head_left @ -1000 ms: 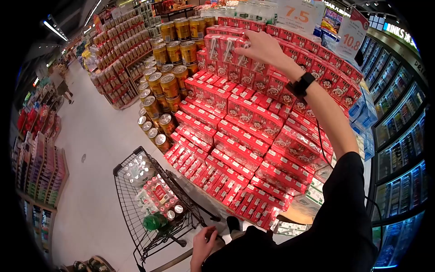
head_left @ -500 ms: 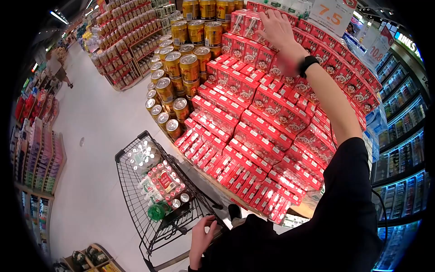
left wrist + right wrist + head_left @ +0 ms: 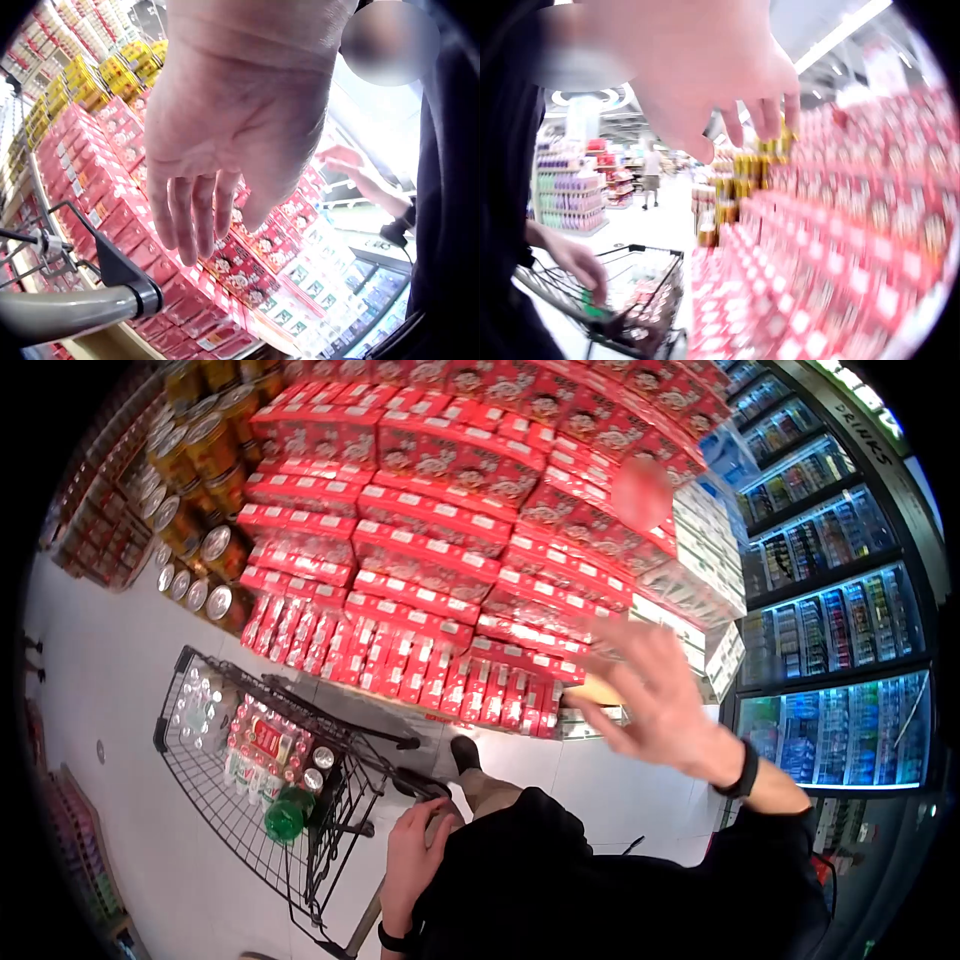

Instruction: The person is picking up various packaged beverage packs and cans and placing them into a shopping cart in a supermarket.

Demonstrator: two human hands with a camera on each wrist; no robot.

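Observation:
My right hand [image 3: 650, 700], blurred, hangs in the air in front of the display's lower right corner, fingers spread and holding nothing. Red boxed packs with cartoon faces [image 3: 430, 545] rise in steps behind it. Low beside my body, my left hand [image 3: 415, 850] is by the shopping cart's handle; in the left wrist view its fingers dangle loosely, apart from the grey handle bar [image 3: 75, 311]. The black wire cart [image 3: 165, 725] carries clear bottles [image 3: 205, 705], a shrink-wrapped pack with a red label [image 3: 268, 740], a green-topped item [image 3: 287, 815] and two cans [image 3: 322, 757].
Golden cans [image 3: 218, 548] are stacked at the display's left end. White cartons [image 3: 708, 555] flank its right side, and lit drink fridges [image 3: 835, 730] line the right. A person [image 3: 652, 174] stands down the aisle in the right wrist view.
My right hand has come away from the top of the red stack, down and back toward me, with nothing in it. The view has tipped down and right. My left hand stays by the cart handle.

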